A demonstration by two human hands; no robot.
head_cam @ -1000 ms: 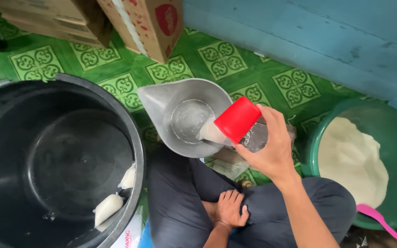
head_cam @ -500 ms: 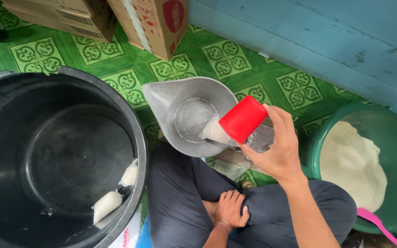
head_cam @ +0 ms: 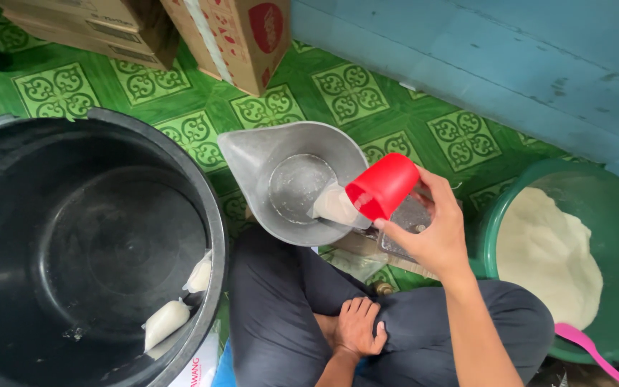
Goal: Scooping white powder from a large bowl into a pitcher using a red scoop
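From the head camera, your right hand (head_cam: 431, 236) is wrapped around a red cup (head_cam: 383, 185), tipped mouth-down over the metal scale pan (head_cam: 252, 154). Pale powder (head_cam: 334, 204) runs from the cup into the pan's lower right side. The pan sits on a small scale (head_cam: 402, 218) just in front of your crossed legs, and your hand and the cup hide most of the scale's face.

Your left hand (head_cam: 358, 326) lies loosely open on your foot, holding nothing.

To your right, a green basin (head_cam: 499, 215) holds a heap of the same pale powder, with a pink handle (head_cam: 589, 351) resting across its near rim. To your left, a big black bucket (head_cam: 213, 215) stands just beside the pan, with two filled white bags (head_cam: 170, 319) lying against its inner wall. Cardboard boxes (head_cam: 231, 36) stand on the green patterned floor (head_cam: 352, 89) beyond the pan, by the blue wall (head_cam: 503, 57).
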